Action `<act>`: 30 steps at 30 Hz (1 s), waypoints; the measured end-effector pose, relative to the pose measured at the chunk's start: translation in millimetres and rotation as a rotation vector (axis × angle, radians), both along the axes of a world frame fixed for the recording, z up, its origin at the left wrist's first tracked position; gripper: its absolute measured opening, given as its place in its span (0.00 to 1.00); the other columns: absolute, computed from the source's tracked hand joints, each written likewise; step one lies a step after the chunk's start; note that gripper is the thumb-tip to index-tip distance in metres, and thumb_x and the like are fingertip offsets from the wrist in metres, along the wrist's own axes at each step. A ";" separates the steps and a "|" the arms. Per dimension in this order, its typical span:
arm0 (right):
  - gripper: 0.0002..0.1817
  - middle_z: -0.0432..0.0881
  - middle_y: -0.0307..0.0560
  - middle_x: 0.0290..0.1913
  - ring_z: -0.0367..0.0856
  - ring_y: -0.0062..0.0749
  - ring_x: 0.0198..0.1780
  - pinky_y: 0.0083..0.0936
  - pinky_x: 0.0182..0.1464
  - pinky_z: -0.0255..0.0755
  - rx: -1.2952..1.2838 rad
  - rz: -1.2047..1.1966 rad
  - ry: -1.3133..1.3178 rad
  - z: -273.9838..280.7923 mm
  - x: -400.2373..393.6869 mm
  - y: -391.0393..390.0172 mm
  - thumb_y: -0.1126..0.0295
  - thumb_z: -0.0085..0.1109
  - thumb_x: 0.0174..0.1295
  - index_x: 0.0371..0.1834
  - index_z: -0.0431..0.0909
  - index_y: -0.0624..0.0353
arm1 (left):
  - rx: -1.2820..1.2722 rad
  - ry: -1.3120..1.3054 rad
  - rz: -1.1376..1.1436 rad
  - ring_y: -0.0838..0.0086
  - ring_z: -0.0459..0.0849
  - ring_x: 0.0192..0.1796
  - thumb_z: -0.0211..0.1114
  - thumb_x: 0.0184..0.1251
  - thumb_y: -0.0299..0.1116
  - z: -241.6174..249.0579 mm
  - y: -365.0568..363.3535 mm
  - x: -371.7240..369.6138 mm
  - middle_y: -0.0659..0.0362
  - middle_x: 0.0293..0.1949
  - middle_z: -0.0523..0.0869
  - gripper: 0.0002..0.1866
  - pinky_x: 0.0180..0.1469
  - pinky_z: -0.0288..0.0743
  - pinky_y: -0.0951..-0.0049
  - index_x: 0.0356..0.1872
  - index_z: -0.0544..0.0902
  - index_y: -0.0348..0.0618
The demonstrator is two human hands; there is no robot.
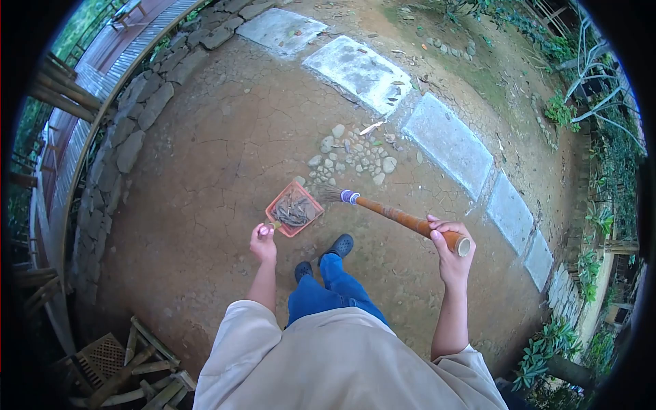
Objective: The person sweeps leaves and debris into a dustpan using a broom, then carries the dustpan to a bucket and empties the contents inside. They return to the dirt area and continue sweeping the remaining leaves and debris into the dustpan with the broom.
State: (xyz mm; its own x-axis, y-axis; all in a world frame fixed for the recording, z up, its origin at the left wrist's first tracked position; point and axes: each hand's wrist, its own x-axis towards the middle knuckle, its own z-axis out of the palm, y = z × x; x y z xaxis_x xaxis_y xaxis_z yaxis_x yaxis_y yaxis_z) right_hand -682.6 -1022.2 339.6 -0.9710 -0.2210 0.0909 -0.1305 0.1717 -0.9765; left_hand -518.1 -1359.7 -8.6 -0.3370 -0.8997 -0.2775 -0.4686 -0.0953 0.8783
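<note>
My left hand is closed round the short handle of a red-orange dustpan, which holds a heap of dry leaves. In my right hand is a broom with a thick bamboo handle, gripped near its open end. Purple and white binding wraps the broom's neck, and its thin dark bristles point left, close to the dustpan's right edge. Both tools are in front of my feet, over brown cracked ground.
Small round stones lie set in the ground beyond the broom. Pale concrete slabs curve from the top to the right. A stone border runs along the left. Broken bamboo pieces lie at the lower left.
</note>
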 end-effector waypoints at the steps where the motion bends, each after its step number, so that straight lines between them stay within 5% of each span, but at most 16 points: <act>1: 0.07 0.85 0.49 0.42 0.84 0.41 0.55 0.42 0.65 0.74 -0.002 -0.029 0.004 3.8 4.7 3.2 0.85 0.65 0.60 0.37 0.79 0.64 | -0.021 0.007 -0.021 0.68 0.87 0.50 0.76 0.56 0.22 -0.3 0.8 0.0 0.55 0.48 0.88 0.21 0.54 0.80 0.69 0.53 0.84 0.43; 30: 0.04 0.84 0.47 0.40 0.84 0.33 0.50 0.31 0.58 0.75 0.038 -0.876 0.011 1.0 191.2 196.7 0.80 0.65 0.64 0.35 0.77 0.64 | 0.078 0.124 -0.537 0.69 0.87 0.49 0.76 0.54 0.19 -2.3 126.5 -25.0 0.55 0.47 0.87 0.22 0.52 0.83 0.69 0.51 0.83 0.41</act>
